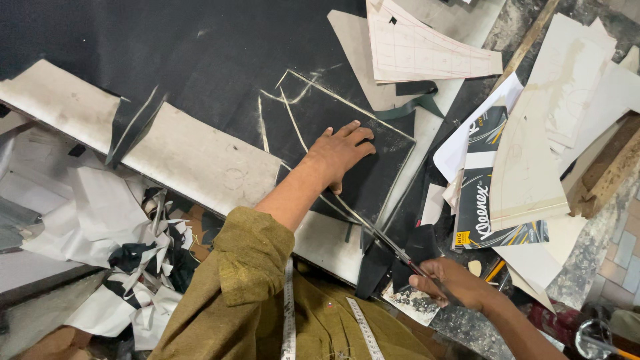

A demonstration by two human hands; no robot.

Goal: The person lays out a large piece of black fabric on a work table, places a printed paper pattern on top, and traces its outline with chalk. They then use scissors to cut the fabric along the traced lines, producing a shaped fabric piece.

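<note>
Black fabric (200, 60) covers most of the counter (193, 160), and the left hand (341, 152) lies flat on it — fingers (357, 137) spread wide and pressed down, gripping nothing, palm resting inside a chalk outline (293, 100) drawn on the cloth. Just below those fingers a cut edge runs down toward the person, and the scissors (400, 252) are on that line: the right hand (453, 283) has its fingers curled tight around the handles, blades pointing up toward the left hand's thumb side; whether the blades stand parted or shut cannot be told from here. Beyond the left fingertips lies a paper pattern piece (427, 47) with ruled lines, and off to the side of the right-hand fingers a dark tissue box (490, 213) sits under a cream card template (527, 160). Near the left elbow — a heap of black and white scraps (143, 267) spilling below the counter edge. A white measuring tape (289, 320) hangs down over the olive-green sleeve (247, 267) and shirt, close under both wrists.
</note>
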